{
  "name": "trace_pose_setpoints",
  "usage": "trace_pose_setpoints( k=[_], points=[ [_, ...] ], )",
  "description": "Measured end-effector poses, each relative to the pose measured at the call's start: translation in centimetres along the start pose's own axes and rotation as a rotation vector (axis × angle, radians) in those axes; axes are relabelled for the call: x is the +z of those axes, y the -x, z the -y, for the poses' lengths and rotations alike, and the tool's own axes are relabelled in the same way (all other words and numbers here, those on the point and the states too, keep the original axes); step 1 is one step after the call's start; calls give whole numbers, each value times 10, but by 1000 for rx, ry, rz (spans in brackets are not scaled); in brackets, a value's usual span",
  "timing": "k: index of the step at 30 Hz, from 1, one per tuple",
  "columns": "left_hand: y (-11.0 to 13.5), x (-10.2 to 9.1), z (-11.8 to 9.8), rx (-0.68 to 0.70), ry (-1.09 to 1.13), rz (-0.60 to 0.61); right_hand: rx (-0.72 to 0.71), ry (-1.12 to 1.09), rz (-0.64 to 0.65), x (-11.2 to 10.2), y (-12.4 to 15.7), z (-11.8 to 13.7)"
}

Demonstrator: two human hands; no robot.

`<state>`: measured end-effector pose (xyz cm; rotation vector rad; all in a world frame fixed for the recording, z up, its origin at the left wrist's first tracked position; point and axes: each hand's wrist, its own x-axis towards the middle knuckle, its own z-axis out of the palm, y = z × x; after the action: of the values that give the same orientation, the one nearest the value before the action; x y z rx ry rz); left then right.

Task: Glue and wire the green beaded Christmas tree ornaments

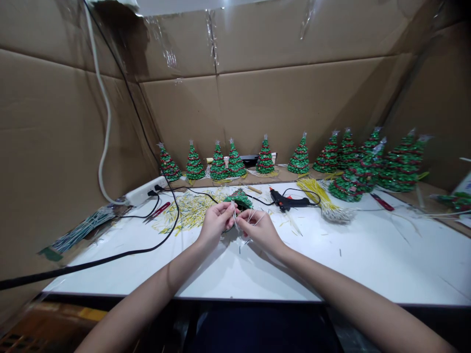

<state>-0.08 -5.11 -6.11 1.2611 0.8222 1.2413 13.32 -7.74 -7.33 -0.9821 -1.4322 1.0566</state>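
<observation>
Thin white wires [250,215] run between my two hands in the middle of the white table. My left hand [221,218] is closed, thumb and fingertips pinching the wires. From the right, my right hand [259,226] also pinches them, with loose ends sticking out past its fingers. Just behind both hands a small green Christmas tree [239,196] lies tipped over, its dark hollow underside partly facing me. My fingers hide part of it, and I cannot tell whether the wires are joined to it.
Yellow and white wire scraps [191,211] lie left of centre. A black glue gun [289,200] and a yellow wire bundle [324,201] are to the right. Several finished trees [265,157] line the back. A power strip [145,190], black cable [147,249] and red-handled cutters [160,211] lie left.
</observation>
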Motion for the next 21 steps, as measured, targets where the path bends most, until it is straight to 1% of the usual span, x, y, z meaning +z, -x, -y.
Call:
trace_pose_setpoints(
  k=[7,12,21],
  points=[
    [0,-1,-1,-17,-40,19,-45,71,-57,-2,0,1],
    [2,0,-2,-18,-91,50,-29,80,-79,-2,-1,1],
    [4,2,-3,-28,-113,39,-21,93,-89,-4,-3,-2]
  ],
)
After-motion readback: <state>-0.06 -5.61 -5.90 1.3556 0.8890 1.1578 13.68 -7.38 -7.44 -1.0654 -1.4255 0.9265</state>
